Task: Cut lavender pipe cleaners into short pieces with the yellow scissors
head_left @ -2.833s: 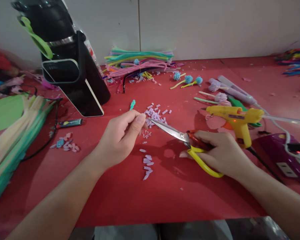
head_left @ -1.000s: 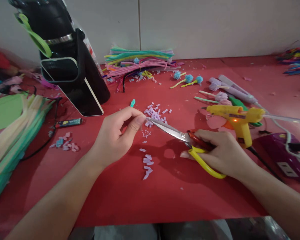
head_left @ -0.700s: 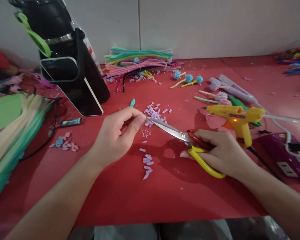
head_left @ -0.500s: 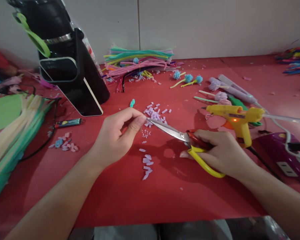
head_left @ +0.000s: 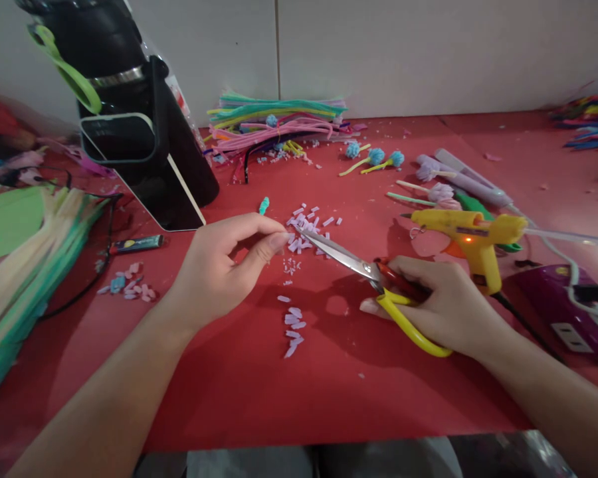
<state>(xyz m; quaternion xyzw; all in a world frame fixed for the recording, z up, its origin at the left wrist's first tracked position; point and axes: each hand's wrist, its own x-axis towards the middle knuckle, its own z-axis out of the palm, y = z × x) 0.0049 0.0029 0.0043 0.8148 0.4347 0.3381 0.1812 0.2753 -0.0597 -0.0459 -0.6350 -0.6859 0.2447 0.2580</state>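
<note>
My right hand grips a pair of scissors with one yellow and one red handle; the blades are together and their tips point left. My left hand is closed in a pinch just left of the tips, and whatever sits between thumb and forefinger is too small to make out. Beneath the blades lies a heap of small lilac pieces, with tiny crumbs nearer me. Closer still is a short column of lilac slivers. A twisted turquoise piece rests beyond my left hand.
A yellow glue gun with a lit orange light lies right, near a purple power strip. A black bottle and phone stand left. Pipe cleaner bundles, blue pompom flowers and a lighter lie around.
The scissor tips and my left fingertips have drawn slightly apart. My left hand has shifted a little left, my right hand a little right.
</note>
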